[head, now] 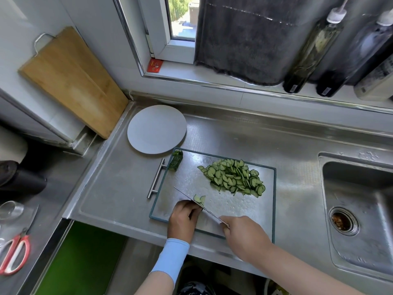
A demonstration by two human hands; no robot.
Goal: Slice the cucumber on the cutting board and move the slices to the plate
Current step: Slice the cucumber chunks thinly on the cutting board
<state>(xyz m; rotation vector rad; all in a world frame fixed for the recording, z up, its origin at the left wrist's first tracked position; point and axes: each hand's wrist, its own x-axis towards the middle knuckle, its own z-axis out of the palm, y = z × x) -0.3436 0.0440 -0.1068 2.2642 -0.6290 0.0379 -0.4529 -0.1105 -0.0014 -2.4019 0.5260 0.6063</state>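
Observation:
A steel cutting board (191,182) with a dark green rim lies on the counter. A pile of thin cucumber slices (234,177) covers its far right part. A short cucumber end (176,161) lies at the far left corner. My right hand (244,237) grips the handle of a knife (191,199), its blade angled across the near left of the board. Two slices (200,199) lean against the blade. My left hand (184,218) sits with curled fingers against the blade's left side; whatever it holds is hidden. A white plate (157,129), bare, stands just beyond the board.
A sink (357,201) with a drain lies to the right. A wooden board (70,81) leans against the wall at left. Bottles (314,50) stand on the window ledge. Red-handled scissors (14,254) and a glass (10,209) lie on the lower left surface.

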